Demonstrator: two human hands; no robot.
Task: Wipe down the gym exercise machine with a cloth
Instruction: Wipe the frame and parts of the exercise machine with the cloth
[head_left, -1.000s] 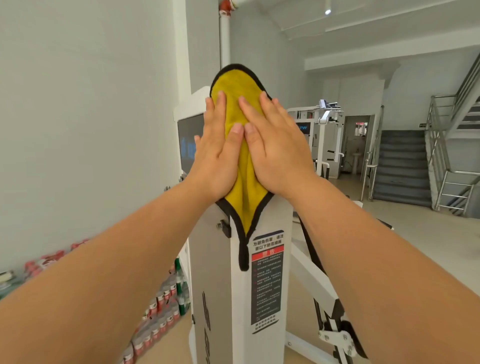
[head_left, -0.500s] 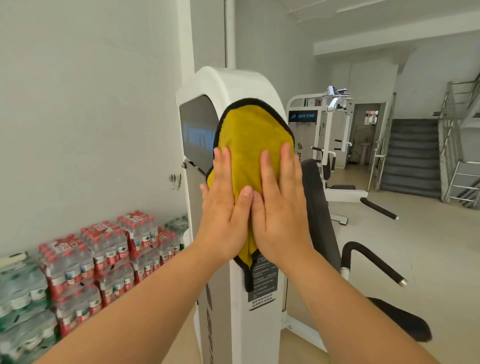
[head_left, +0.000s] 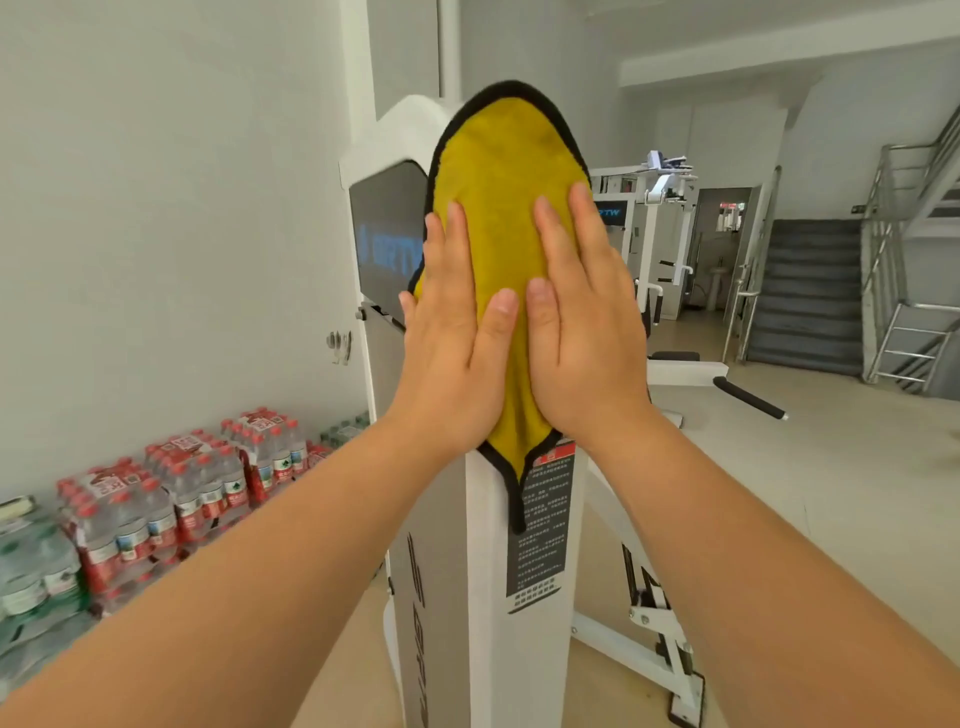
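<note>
Both hands, left hand (head_left: 452, 358) and right hand (head_left: 582, 332), press the yellow microfiber cloth (head_left: 506, 171) flat against the white machine column (head_left: 483, 597) upper edge, fingers (head_left: 550, 234) straight, spreading pressure for even wiping contact.

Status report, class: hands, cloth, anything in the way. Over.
Hands flat: left hand and right hand pressing yellow cloth. Cloth spread on white machine column, upper front. No obstruction seen.
</note>
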